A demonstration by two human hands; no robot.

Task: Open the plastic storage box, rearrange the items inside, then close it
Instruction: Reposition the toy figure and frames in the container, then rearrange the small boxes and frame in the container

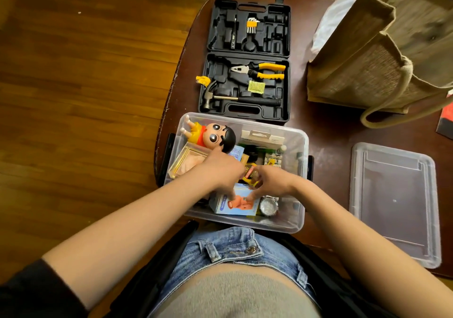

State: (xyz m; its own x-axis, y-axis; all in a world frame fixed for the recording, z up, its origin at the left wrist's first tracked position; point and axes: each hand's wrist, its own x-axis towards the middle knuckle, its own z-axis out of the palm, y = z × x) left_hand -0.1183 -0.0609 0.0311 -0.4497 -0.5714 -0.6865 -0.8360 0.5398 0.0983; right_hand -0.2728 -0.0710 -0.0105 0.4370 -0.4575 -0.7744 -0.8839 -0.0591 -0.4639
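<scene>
Step in hand: rearranging. The plastic storage box (297,146) stands open at the near edge of the desk (328,131), directly in front of me. Its lid (394,202) lies flat on the desk to the right of the box, apart from it, so the opening step is done and the closing step is not yet due.

Both my hands are inside the box, at its near end. My left hand (221,170) and my right hand (270,183) meet over a small blue carton (235,203) printed with an orange figure; the fingertips of both press down on its top face. I cannot tell whether either hand actually pinches the carton or only touches it. A yellow tape measure (250,172) sits between the two hands, partly hidden. A crumpled foil piece (268,206) lies just right of the carton.

At the far left corner of the box lies a cartoon doll (215,136), on its side. A white packet (263,140) leans at the far right corner.

Beyond the box, an open black tool case (247,58) holds pliers and a hammer. A jute bag (382,55) stands at the far right of the desk.

Next move, by my judgement: seat the carton flat against the near wall, confirm nothing rises above the rim, then reach right for the lid.
</scene>
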